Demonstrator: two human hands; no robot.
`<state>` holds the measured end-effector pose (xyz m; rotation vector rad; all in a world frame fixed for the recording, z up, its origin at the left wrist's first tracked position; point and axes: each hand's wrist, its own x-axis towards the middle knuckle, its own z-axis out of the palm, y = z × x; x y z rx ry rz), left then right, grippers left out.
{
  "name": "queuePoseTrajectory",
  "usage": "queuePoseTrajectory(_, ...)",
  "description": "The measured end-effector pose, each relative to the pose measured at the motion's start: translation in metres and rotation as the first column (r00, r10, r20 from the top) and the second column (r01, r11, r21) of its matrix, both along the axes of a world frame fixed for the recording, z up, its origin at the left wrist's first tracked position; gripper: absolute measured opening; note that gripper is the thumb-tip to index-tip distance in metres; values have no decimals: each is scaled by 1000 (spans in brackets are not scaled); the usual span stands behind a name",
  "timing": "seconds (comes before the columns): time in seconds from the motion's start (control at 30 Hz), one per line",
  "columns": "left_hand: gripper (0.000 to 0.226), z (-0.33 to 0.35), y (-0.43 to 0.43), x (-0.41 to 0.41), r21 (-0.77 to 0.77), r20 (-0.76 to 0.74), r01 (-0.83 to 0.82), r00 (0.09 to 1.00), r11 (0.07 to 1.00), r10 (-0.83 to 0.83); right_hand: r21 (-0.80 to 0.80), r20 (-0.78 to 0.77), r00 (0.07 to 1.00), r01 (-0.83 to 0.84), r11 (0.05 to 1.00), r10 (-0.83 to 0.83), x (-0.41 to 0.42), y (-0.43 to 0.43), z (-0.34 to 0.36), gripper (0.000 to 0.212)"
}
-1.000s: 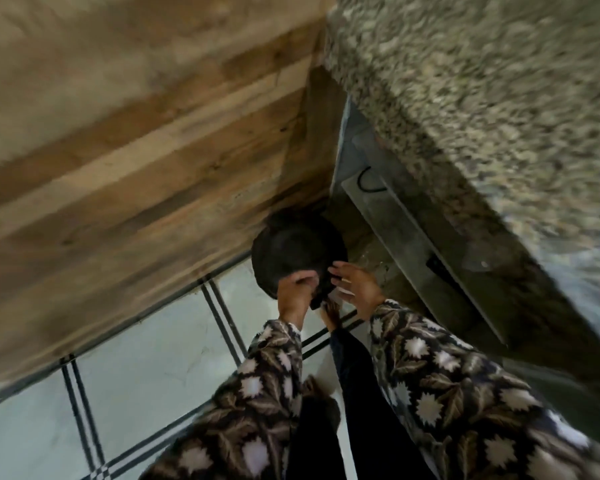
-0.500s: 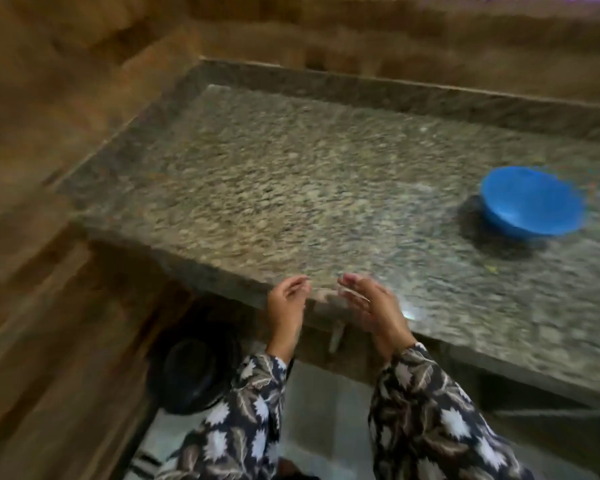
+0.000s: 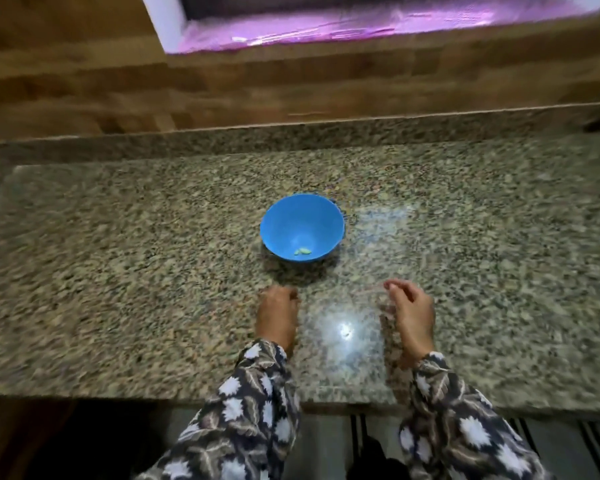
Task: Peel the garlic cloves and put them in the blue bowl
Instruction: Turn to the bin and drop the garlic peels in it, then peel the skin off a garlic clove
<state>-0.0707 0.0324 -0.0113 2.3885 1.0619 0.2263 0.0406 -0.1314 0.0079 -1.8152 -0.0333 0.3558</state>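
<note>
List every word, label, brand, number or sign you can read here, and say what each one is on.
None: no readable text shows anywhere in this view.
The blue bowl carries no label or brand.
The granite counter shows only its speckle.
The sleeves bear a leaf print, no letters.
The wooden wall and the purple-lit opening are motion-blurred, and no lettering can be made out there.

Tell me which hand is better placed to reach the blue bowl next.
Left, probably. The left hand sits almost directly in front of the blue bowl, while the right hand is off to its side, farther away. Blur hides whether either holds anything.
</note>
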Motion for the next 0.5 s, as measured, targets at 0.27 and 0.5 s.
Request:
queuePoseTrajectory(0.27,11,69,46,73,-125,282,10,959,992,26,-464,122,977,-102,880,177,34,-9,-21,41)
queuePoseTrajectory(0.5,15,50,73,100,-185,44,-17,999,983,25,-415,62,964,-211,885,258,43,-14,-18,34)
